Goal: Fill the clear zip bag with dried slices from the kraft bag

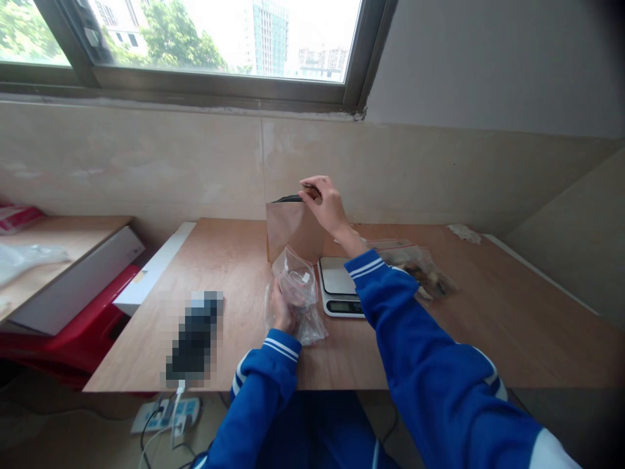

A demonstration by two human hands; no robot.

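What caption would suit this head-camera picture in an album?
Right hand at the mouth of a brown paper bag beside a kitchen scale; left hand grips a clear plastic bag.

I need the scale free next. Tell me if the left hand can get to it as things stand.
Probably not yet: the left hand grips a clear bag, and the right arm crosses over the scale.
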